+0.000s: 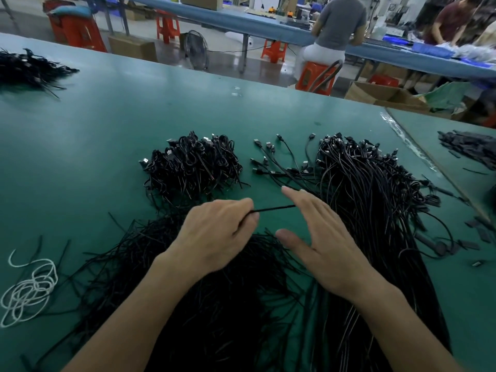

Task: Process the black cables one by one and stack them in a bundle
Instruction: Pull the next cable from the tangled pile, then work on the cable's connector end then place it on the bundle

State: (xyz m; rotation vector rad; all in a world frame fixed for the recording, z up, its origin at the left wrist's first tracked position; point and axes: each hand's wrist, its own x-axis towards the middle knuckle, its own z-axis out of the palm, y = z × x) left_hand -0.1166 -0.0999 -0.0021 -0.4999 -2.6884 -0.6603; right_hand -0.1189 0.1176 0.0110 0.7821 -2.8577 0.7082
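My left hand [214, 234] pinches one thin black tie [276, 208] that runs right toward my right hand [319, 234]. That hand is open, fingers straight and thumb spread, just right of the tie's end. A heap of coiled, tied black cables [192, 165] lies beyond my left hand. A long sheaf of straight black cables [370, 210] with plugs at the far end stretches under and right of my right hand. Loose black ties [150, 264] are scattered beneath both forearms.
A white cord [29, 288] lies tangled at the near left on the green table [107, 124]. Another black pile [26, 68] sits far left. Dark flat pieces [467, 149] lie at the right. People work at a blue bench [268, 25] behind.
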